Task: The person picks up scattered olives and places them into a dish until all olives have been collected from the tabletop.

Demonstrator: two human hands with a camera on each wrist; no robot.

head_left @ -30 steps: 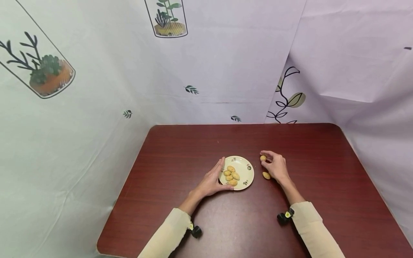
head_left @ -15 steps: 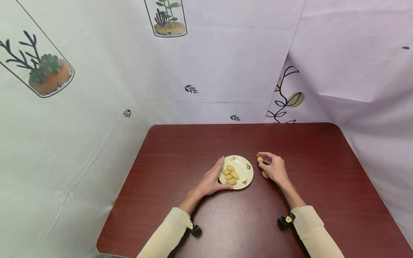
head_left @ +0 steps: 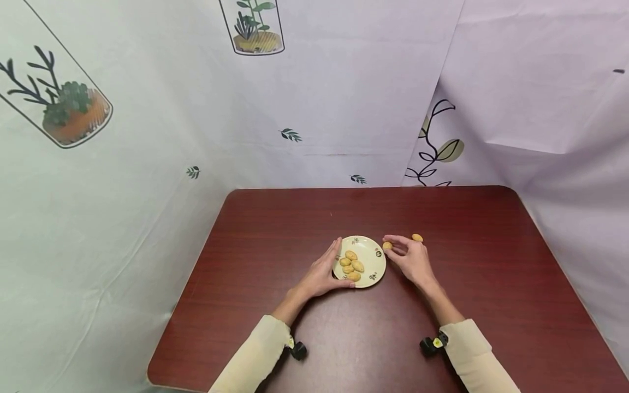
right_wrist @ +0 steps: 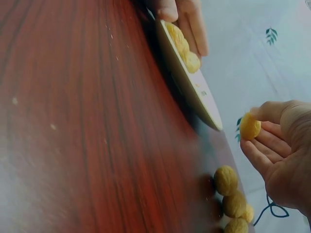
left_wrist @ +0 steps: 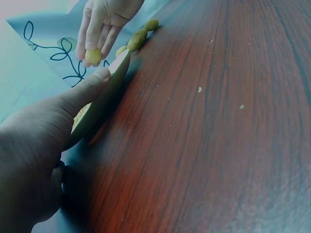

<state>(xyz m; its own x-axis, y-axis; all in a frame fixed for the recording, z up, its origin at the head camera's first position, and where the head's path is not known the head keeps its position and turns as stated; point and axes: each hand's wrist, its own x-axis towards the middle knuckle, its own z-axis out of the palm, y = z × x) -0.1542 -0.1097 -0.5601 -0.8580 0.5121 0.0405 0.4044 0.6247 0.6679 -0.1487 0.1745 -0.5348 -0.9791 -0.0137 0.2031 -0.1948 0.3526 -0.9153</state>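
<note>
A cream plate (head_left: pixel 369 259) with small printed motifs bears several small yellow potatoes (head_left: pixel 357 266), gathered toward its left side. My left hand (head_left: pixel 319 278) grips the plate's left edge, its thumb on the near rim and its fingers along the far left side. Between thumb and fingertips my right hand (head_left: pixel 415 265) pinches another small potato (right_wrist: pixel 250 126), just beside the plate's right rim and raised above the table. Loose potatoes (right_wrist: pixel 226 180) lie on the table below the right hand. The head view shows one loose potato (head_left: pixel 417 238) behind the knuckles; the hand hides the others there.
The dark red wood table (head_left: pixel 275 229) has rounded far corners and shows a few pale crumbs (left_wrist: pixel 199 90). Behind it and to the sides hangs a pale cloth (head_left: pixel 339 98) printed with plants. Each wrist carries a small black camera (head_left: pixel 298 350).
My right hand has moved left to the plate's right rim with the pinched potato. A loose potato now shows behind that hand, while one nearer is hidden. The left hand and plate stay put.
</note>
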